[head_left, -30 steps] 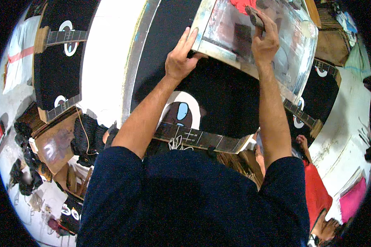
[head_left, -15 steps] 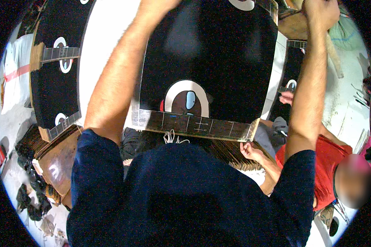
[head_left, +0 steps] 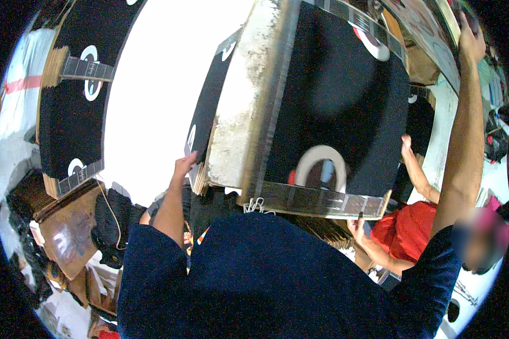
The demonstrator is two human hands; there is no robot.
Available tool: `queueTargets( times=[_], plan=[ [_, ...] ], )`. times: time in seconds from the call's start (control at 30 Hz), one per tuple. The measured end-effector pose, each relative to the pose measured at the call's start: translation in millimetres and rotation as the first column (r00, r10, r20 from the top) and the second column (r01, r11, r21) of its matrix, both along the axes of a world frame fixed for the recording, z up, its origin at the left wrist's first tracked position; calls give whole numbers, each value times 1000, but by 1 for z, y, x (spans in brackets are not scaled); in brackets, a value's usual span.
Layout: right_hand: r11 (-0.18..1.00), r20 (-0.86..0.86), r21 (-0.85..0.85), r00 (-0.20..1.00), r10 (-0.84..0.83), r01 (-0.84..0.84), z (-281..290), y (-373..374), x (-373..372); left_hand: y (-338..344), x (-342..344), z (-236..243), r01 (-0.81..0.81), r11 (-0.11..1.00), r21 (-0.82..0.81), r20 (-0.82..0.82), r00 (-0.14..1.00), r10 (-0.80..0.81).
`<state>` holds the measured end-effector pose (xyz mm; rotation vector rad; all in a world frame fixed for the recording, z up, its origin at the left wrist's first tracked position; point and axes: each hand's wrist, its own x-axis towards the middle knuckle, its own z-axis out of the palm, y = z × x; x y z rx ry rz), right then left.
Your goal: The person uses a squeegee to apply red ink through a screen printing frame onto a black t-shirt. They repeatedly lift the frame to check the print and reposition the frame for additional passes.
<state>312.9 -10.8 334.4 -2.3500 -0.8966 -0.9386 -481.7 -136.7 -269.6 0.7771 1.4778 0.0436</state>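
My left hand (head_left: 185, 166) is at the near corner of a narrow stack of black printed sheets (head_left: 205, 118), its thumb over the top edge and its other fingers partly hidden. High on the right, my right hand (head_left: 473, 44) grips the edge of a large tilted framed panel (head_left: 427, 37). Between my arms lies a black sheet with cartoon-eye prints (head_left: 333, 107) and a transparent strip along its near edge. A co-worker's hand (head_left: 356, 229) holds the sheet's near right corner. The co-worker's other hand (head_left: 406, 146) is by its right side.
A stained white work surface (head_left: 232, 107) shows left of the sheet. More black printed sheets (head_left: 73, 118) are stacked far left, beside a bright white area (head_left: 152, 85). A co-worker in red (head_left: 401, 231) sits close on the right. A wooden board (head_left: 68, 243) stands at lower left.
The black eye-print sheet has shifted right and tilted, baring the stained surface. My left hand has come down and back to the left stack. My right hand has moved outward with the framed panel.
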Motion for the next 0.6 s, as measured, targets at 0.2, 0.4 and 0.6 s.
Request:
queueTargets(
  times=[0.2,0.4,0.6],
  plan=[
    [999,32,-54,999,-4,5,10,4,35,-63,15,13,39,912,408,92,992,-84],
    [1000,96,7,995,-23,22,13,13,56,-74,10,21,471,676,567,-357,880,-314],
    [999,89,-1,995,48,-48,16,7,74,-72,18,37,440,732,520,-586,807,-68]
  ],
)
